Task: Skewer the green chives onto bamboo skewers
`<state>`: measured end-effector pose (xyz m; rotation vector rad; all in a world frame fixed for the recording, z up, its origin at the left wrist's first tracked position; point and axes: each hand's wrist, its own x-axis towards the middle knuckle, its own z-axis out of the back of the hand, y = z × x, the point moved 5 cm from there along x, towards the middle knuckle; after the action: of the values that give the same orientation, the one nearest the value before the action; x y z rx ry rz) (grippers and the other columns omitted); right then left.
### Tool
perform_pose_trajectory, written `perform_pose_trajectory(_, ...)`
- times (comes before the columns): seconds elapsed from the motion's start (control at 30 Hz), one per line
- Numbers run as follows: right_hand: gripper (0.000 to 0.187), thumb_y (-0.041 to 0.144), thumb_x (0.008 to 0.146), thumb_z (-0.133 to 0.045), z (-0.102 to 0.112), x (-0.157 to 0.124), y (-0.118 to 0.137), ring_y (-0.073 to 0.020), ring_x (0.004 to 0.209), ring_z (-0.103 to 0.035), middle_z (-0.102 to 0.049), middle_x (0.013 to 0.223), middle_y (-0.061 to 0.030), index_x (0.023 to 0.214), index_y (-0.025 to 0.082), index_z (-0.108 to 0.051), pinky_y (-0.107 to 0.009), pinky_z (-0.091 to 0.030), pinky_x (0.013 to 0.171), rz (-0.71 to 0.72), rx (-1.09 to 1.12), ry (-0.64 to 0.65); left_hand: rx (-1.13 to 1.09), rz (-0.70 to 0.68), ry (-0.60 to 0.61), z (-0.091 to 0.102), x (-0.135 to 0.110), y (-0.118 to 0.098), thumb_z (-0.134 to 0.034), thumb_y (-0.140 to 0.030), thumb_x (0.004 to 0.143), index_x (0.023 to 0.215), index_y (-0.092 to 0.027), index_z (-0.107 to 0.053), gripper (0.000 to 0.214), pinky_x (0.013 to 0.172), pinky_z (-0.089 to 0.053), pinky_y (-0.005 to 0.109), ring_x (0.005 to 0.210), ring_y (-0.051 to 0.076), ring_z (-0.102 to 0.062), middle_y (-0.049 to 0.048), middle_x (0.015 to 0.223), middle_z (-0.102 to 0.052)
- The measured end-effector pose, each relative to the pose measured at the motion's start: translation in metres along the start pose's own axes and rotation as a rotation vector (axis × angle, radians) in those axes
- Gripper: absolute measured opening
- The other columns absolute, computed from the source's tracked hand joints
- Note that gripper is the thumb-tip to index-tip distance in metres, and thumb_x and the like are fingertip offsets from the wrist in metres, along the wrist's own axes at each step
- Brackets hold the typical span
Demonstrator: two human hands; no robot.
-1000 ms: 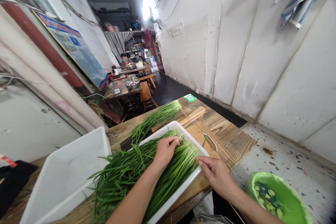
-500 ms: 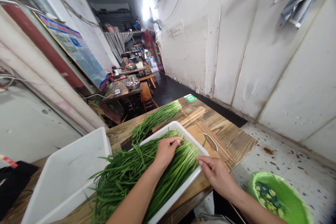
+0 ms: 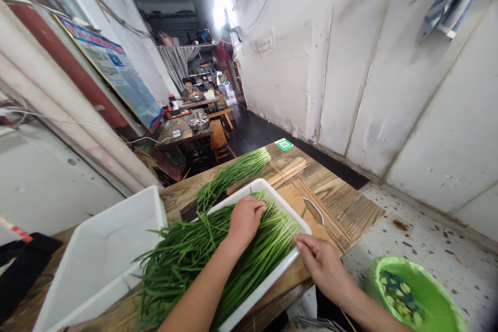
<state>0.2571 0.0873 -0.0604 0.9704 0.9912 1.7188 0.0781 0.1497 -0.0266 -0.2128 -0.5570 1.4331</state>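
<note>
A heap of green Chinese chives (image 3: 187,254) fills a white plastic tray (image 3: 249,316), with the pale stem ends toward the right. Over the chives is my left hand (image 3: 246,218), its thumb and forefinger closed in a pinch by the pale ends; whatever is between the fingertips is too small to make out. At the tray's right rim, my right hand (image 3: 319,259) is closed on a thin bamboo skewer (image 3: 348,319). The skewer's tip shows just past the fingertips, near the stem ends, and its long end runs out below the wrist.
Behind the tray lie another bunch of chives (image 3: 237,171), loose bamboo skewers (image 3: 322,212) and a wooden cutting board (image 3: 291,199). An empty white bin (image 3: 105,244) stands left. A green-lined bucket (image 3: 436,290) is on the floor at right. A person (image 3: 189,88) sits at a far table.
My left hand has shifted slightly left and up, its pinch still closed over the chives. The right hand with the skewer has hardly moved. The view has shifted slightly.
</note>
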Motion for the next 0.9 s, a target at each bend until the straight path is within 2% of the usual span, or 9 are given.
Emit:
perform_pose_trajectory(0.1,0.026,0.026,0.086,-0.04,0.0,0.0,-0.002,-0.0171,0.065,-0.056,-0.063,0.069,-0.0026,0.081,0.014,-0.063,-0.023,-0.042,0.06,-0.008,0.0,-0.005,0.083,0.018,0.08,-0.013,0.005,0.001,-0.058,-0.029,0.074,0.071,-0.023,-0.071,0.015,0.07,-0.04,0.026,0.074,0.016,-0.056,0.0025,0.074,-0.064)
perform_pose_trajectory(0.23,0.027,0.026,0.086,-0.041,0.001,0.001,-0.001,-0.0165,0.063,-0.054,-0.061,0.066,-0.002,0.086,0.014,-0.064,-0.023,-0.041,0.057,-0.014,0.005,-0.012,0.121,0.074,0.096,-0.019,0.009,0.004,-0.061,-0.03,0.07,0.069,-0.022,-0.071,0.013,0.065,-0.039,0.025,0.07,0.016,-0.056,0.0031,0.073,-0.064)
perform_pose_trajectory(0.37,0.027,0.027,0.086,-0.041,0.0,0.002,0.001,-0.0165,0.06,-0.054,-0.06,0.063,-0.0018,0.084,0.014,-0.065,-0.024,-0.042,0.056,-0.01,0.025,-0.011,-0.042,0.054,0.043,-0.016,0.007,0.007,-0.057,-0.024,0.072,0.072,-0.021,-0.071,0.015,0.069,-0.042,0.026,0.074,0.016,-0.058,0.0025,0.076,-0.067)
perform_pose_trajectory(0.47,0.028,0.029,0.085,-0.042,0.001,0.002,0.002,-0.0175,0.064,-0.055,-0.062,0.066,-0.0028,0.083,0.015,-0.066,-0.024,-0.043,0.059,-0.004,0.049,-0.025,-0.182,0.09,-0.024,-0.01,0.004,0.011,-0.054,-0.025,0.073,0.076,-0.02,-0.071,0.018,0.071,-0.045,0.028,0.074,0.017,-0.061,0.0028,0.08,-0.069)
perform_pose_trajectory(0.63,0.028,0.029,0.085,-0.042,0.001,0.001,0.003,-0.0177,0.064,-0.056,-0.063,0.066,-0.0026,0.086,0.015,-0.067,-0.024,-0.044,0.059,-0.016,0.056,-0.033,-0.42,0.175,0.016,-0.013,-0.001,0.013,-0.055,-0.026,0.072,0.089,-0.016,-0.07,0.024,0.083,-0.046,0.033,0.086,0.02,-0.064,0.0057,0.092,-0.07)
perform_pose_trajectory(0.9,0.028,0.026,0.085,-0.041,0.001,0.002,0.004,-0.0169,0.063,-0.056,-0.064,0.069,-0.003,0.086,0.013,-0.066,-0.024,-0.043,0.058,-0.033,0.046,-0.011,-0.495,0.195,0.035,-0.012,-0.003,0.01,-0.059,-0.029,0.07,0.083,-0.016,-0.071,0.022,0.082,-0.048,0.033,0.083,0.02,-0.065,0.0049,0.087,-0.071)
